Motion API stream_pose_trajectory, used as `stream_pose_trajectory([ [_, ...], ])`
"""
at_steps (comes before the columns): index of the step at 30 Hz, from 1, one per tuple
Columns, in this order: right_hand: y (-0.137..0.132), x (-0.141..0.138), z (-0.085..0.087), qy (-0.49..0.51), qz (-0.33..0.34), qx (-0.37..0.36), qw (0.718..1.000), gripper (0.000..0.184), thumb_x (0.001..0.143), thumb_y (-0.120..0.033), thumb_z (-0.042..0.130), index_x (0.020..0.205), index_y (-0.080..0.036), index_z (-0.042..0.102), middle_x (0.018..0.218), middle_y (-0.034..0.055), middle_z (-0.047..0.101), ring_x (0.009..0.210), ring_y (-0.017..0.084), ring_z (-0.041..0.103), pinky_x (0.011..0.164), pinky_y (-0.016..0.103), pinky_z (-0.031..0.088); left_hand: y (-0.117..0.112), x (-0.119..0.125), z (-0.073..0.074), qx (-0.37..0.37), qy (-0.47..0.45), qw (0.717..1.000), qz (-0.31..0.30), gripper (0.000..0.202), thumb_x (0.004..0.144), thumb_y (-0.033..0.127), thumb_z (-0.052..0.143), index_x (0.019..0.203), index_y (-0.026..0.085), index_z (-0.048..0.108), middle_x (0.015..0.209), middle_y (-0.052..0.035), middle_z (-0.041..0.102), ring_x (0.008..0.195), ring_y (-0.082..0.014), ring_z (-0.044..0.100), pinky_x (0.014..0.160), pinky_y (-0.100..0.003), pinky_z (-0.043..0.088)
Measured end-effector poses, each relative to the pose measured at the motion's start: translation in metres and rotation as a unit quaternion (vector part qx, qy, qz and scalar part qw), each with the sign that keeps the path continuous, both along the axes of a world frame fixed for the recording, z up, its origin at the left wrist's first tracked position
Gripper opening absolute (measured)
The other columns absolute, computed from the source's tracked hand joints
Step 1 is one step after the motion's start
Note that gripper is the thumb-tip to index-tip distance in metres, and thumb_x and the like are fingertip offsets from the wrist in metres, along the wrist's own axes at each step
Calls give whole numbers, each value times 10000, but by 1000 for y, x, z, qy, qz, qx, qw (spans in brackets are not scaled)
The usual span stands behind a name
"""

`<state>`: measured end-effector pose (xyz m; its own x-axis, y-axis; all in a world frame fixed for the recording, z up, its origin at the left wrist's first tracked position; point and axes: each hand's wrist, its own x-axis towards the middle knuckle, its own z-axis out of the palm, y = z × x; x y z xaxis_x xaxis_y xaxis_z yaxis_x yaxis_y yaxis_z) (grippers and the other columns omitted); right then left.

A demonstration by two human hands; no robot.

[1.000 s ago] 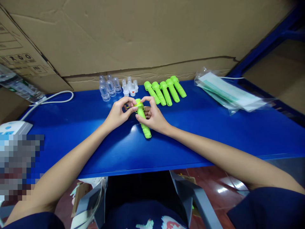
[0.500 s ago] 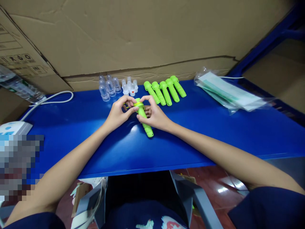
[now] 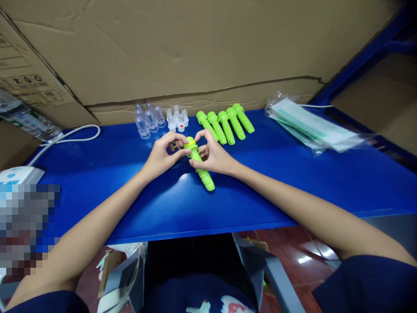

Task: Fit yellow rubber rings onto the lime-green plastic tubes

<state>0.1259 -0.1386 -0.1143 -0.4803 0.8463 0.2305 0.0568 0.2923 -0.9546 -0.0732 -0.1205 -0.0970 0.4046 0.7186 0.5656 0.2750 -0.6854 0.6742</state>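
Note:
Both hands meet over the blue table point(image 3: 97, 174) on one bright green plastic tube point(image 3: 202, 171). My right hand point(image 3: 213, 157) wraps the tube's upper part, thumb and forefinger at its wide head. My left hand point(image 3: 162, 156) pinches that head from the left, fingertips curled on a small yellow-green piece there. The tube's ribbed lower end points toward me and to the right, just above the tabletop.
Several more green tubes point(image 3: 226, 122) lie in a row behind my hands. Left of them stand clear plastic vials point(image 3: 148, 119) and small white caps point(image 3: 177, 119). Bagged flat packs point(image 3: 309, 128) lie at the right, a white cable point(image 3: 70, 137) and device point(image 3: 19, 174) at the left. Cardboard point(image 3: 195, 52) walls the back.
The tube's lower end has swung a little to the right and toward me. Both hands keep their grip at its head and have barely shifted.

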Motion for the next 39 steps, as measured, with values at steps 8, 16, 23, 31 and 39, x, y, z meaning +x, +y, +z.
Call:
stream_pose_trajectory([
  [8,-2,-2,1,-9,-44,59,997,509,736,-233,690,1026,-274,274,642,-148,464,464,77,542,421,192,389,-3,2,1,8,3,1000,25,274,844,439,769,945,191,706,854,-30,655,773,-144,600,708,-269,481],
  [16,-4,-3,1,-33,-69,91,993,491,744,-235,687,1030,-275,290,617,-139,462,461,90,514,413,215,372,-8,3,2,26,18,999,39,187,876,345,743,1000,208,722,871,-27,676,772,-145,602,699,-265,485],
  [23,-5,-4,0,-35,-79,92,992,481,736,-219,667,1025,-273,287,594,-138,475,463,101,514,423,219,371,-8,3,2,31,20,999,30,164,871,282,744,1015,207,730,861,-25,678,775,-145,607,685,-260,475],
  [31,-8,-3,5,-51,-68,94,992,441,729,-193,643,1008,-269,311,562,-148,460,448,95,488,436,217,366,-3,0,-2,23,41,999,10,162,867,271,739,1006,189,721,870,-33,688,790,-149,621,702,-263,479],
  [39,-6,-3,2,-64,-74,127,987,421,751,-199,630,1044,-259,333,574,-149,433,458,88,472,446,206,355,-4,1,0,56,61,997,-1,204,885,195,700,1089,190,722,911,-39,685,816,-144,624,709,-250,489],
])
